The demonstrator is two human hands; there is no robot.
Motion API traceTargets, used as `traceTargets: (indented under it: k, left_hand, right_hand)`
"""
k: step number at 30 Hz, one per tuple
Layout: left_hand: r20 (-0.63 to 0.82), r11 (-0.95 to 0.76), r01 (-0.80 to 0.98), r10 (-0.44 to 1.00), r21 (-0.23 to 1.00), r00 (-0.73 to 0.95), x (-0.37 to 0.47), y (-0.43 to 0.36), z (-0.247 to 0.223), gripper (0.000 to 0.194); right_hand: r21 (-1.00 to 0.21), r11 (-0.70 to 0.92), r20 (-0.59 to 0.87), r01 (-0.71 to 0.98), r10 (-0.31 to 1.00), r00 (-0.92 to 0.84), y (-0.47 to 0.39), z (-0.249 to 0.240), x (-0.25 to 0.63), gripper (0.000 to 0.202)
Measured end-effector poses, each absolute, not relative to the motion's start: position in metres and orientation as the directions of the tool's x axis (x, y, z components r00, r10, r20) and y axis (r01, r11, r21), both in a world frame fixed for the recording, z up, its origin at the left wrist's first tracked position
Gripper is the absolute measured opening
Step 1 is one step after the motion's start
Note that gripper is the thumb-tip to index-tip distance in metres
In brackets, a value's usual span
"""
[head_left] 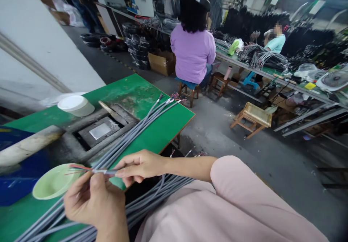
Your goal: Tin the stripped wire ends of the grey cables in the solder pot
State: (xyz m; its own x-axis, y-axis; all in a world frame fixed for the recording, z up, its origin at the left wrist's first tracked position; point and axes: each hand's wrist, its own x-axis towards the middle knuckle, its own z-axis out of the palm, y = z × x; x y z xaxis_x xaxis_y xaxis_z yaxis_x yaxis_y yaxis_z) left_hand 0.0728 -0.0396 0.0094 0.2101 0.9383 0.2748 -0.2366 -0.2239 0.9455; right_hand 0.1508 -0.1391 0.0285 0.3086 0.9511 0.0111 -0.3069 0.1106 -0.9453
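A grey multi-core cable (106, 171) is held between my two hands above the green table, its stripped end pointing left. Thin coloured wires (78, 168), red and green among them, fan out from that end over a pale green bowl (51, 184). My left hand (95, 198) pinches the cable close to where the jacket stops. Farther along it, my right hand (143, 165) grips the jacket between thumb and fingers. Behind my hands, a bundle of grey cables (127, 140) lies across the table. More grey cables (154, 195) rest by my lap.
On the green table (179, 120) are a white lidded tub (76, 105), a dark metal fixture (100, 131) and a pale roller (29, 146). A person in purple (193, 53) sits ahead at a cable-laden bench. A wooden stool (252, 117) stands on the floor at right.
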Motion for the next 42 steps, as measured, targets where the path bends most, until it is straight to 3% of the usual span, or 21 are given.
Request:
traceTargets:
  k: [2,5,8,14,16,19,24,27,30,35,42]
  left_hand:
    - [0.24,-0.19,-0.332,0.964,0.924,0.115,0.073,-0.044,0.012,0.024]
    - [0.157,-0.057,-0.434,0.967,0.899,0.199,0.071,-0.049,0.015,0.029]
    - [0.108,0.03,-0.445,0.954,0.895,0.28,0.068,-0.046,0.014,0.032]
    - [0.177,-0.025,-0.424,0.93,0.905,0.323,0.067,-0.045,0.009,0.033]
    - [0.106,0.075,-0.385,0.898,0.92,0.427,0.065,-0.048,0.009,0.04]
    - [-0.014,0.237,-0.328,0.829,0.915,0.559,0.061,-0.053,0.012,0.031]
    - [-0.071,0.281,-0.318,0.84,0.905,0.538,0.058,-0.054,0.02,0.018]
    - [-0.139,0.348,-0.274,0.809,0.896,0.571,0.055,-0.052,0.025,0.017]
    - [-0.172,0.415,-0.257,0.754,0.873,0.634,0.049,-0.052,0.03,0.015]
    - [-0.155,0.445,-0.198,0.64,0.873,0.753,0.042,-0.059,0.031,0.031]
    - [-0.208,0.509,-0.13,0.554,0.851,0.806,0.035,-0.058,0.011,0.035]
  right_hand:
    - [-0.947,0.12,0.022,-0.299,0.95,0.313,-0.14,0.026,0.15,0.009]
    - [-0.951,0.133,0.04,-0.281,0.949,0.314,-0.14,0.024,0.149,0.008]
    - [-0.954,0.136,0.049,-0.268,0.95,0.307,-0.139,0.021,0.148,0.01]
    - [-0.949,0.111,0.016,-0.295,0.952,0.305,-0.143,0.023,0.15,0.011]
    - [-0.944,0.101,-0.006,-0.316,0.948,0.32,-0.145,0.028,0.153,0.01]
    - [-0.938,0.114,-0.003,-0.327,0.942,0.336,-0.148,0.033,0.158,0.009]
    - [-0.951,0.05,-0.055,-0.306,0.944,0.326,-0.146,0.027,0.154,0.012]
    - [-0.975,0.018,-0.047,-0.22,0.956,0.288,-0.146,0.027,0.156,0.02]
    - [-1.0,0.009,0.007,-0.004,0.963,0.268,-0.146,0.04,0.171,0.027]
    - [-0.97,-0.013,0.063,0.243,0.95,0.305,-0.138,0.069,0.184,0.02]
    - [-0.983,0.022,0.071,0.183,0.962,0.265,-0.124,0.068,0.161,0.032]
